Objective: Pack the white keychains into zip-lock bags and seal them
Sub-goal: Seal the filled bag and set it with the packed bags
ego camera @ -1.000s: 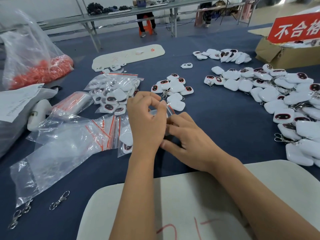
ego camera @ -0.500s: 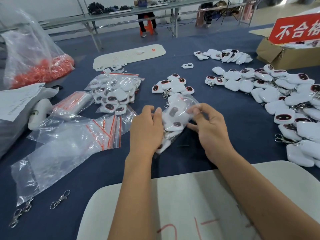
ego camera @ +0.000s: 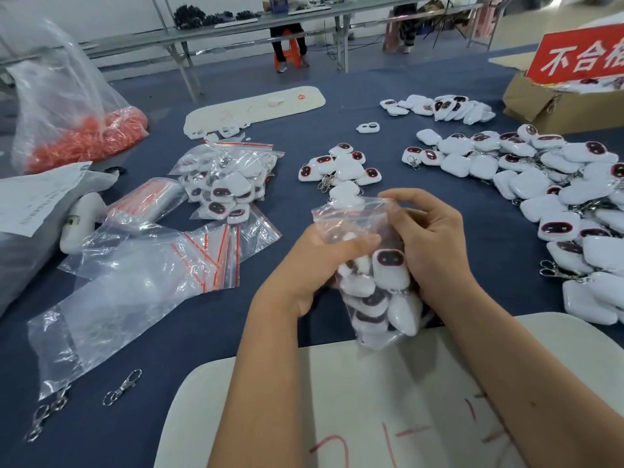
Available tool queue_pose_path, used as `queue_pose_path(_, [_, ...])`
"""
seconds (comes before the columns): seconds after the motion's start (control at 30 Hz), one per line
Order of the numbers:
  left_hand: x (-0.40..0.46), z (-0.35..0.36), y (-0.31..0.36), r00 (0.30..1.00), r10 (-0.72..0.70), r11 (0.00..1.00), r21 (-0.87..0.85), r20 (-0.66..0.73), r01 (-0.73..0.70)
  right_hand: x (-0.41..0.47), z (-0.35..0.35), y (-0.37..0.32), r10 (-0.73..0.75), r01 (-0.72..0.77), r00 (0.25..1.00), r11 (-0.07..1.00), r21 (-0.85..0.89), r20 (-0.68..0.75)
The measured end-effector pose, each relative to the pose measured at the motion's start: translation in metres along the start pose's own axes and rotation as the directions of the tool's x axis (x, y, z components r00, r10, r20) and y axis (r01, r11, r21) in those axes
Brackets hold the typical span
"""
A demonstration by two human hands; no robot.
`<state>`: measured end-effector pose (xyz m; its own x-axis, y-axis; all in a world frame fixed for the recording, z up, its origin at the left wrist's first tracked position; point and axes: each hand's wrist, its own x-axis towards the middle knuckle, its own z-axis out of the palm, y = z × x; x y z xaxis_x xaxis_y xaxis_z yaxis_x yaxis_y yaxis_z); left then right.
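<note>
Bright even indoor light, soft faint shadows, glare on clear plastic, wide-angle bending at edges, slight softness throughout

White keychains (ego camera: pixel 388 271) with dark, red-rimmed faces fill a clear zip-lock bag (ego camera: pixel 351 217) with a red seal stripe, over a navy blue tablecloth (ego camera: pixel 472 214), a red sign (ego camera: pixel 580 55) with white characters, and orange-red bits in a clear sack (ego camera: pixel 84 133)
</note>
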<state>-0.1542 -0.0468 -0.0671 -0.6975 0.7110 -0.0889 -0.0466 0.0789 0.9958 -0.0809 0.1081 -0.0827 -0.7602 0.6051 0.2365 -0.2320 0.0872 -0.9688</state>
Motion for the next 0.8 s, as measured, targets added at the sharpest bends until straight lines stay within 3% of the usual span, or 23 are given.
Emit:
queue_pose_path(0.1, [-0.005, -0.006, -0.001, 0.992, -0.101, 0.989, -0.097, 0.073, 0.108, 0.002, -0.004, 0.002, 0.129, -0.133, 0.991, 0.986, 0.1, 0.045])
queue_pose_path(0.17, [-0.005, -0.006, 0.0, 0.992, -0.126, 0.982, -0.138, 0.026, 0.128, 0.005, -0.004, 0.003, 0.19, -0.198, 0.98, 0.966, 0.167, 0.062])
queue_pose_path(0.23, [-0.001, -0.003, 0.0, 0.991, -0.085, 0.985, -0.16, -0.099, 0.069, 0.007, -0.003, 0.005, 0.231, -0.245, 0.969, 0.949, 0.197, 0.092])
queue_pose_path(0.33, [0.003, -0.004, -0.002, 0.96, 0.026, 0.989, -0.131, -0.28, -0.065, 0.008, -0.003, 0.008, 0.21, -0.215, 0.974, 0.975, 0.053, 0.09])
queue_pose_path(0.5, [0.005, -0.009, -0.006, 0.937, 0.166, 0.978, -0.067, -0.308, -0.195, 0.007, -0.003, 0.007, 0.151, -0.167, 0.983, 0.971, 0.171, 0.102])
queue_pose_path(0.63, [0.011, -0.003, -0.008, 0.867, 0.32, 0.947, 0.155, -0.381, -0.282, 0.008, -0.005, 0.007, 0.076, -0.077, 0.997, 0.992, 0.103, 0.021])
queue_pose_path(0.8, [0.015, 0.002, -0.009, 0.818, 0.443, 0.847, 0.471, -0.367, -0.247, 0.006, -0.003, 0.007, -0.003, 0.004, 0.999, 1.0, -0.029, 0.042])
